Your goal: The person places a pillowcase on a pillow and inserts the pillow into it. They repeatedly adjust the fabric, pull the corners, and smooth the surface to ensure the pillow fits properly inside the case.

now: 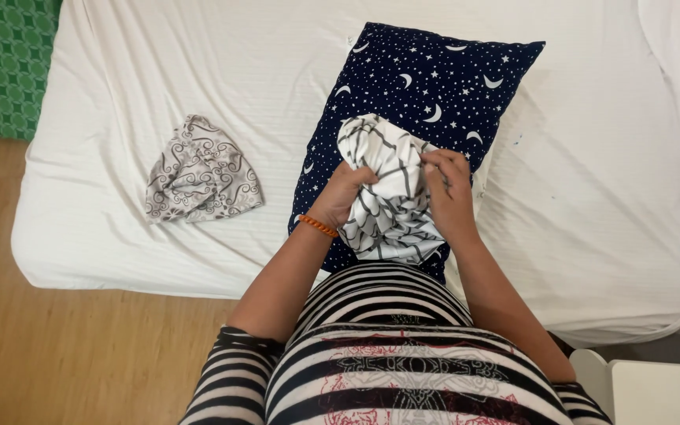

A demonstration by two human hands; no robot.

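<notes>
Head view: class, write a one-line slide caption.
Both hands, left hand and right hand, grip a bunched white grid-lined cloth above a navy star-and-moon pillow on a white bed.

Two hands (348, 193) (446, 189) are showing, with one pillow (434, 79), two bunched cloths (391, 212) (201, 173), and one bed (576, 173).

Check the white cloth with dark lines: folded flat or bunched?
Bunched: the white cloth is gathered in crumpled folds between left hand and right hand.

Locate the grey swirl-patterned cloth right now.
The grey swirl-patterned cloth lies crumpled on the white mattress, left of the navy star pillow and apart from both hands.
</notes>
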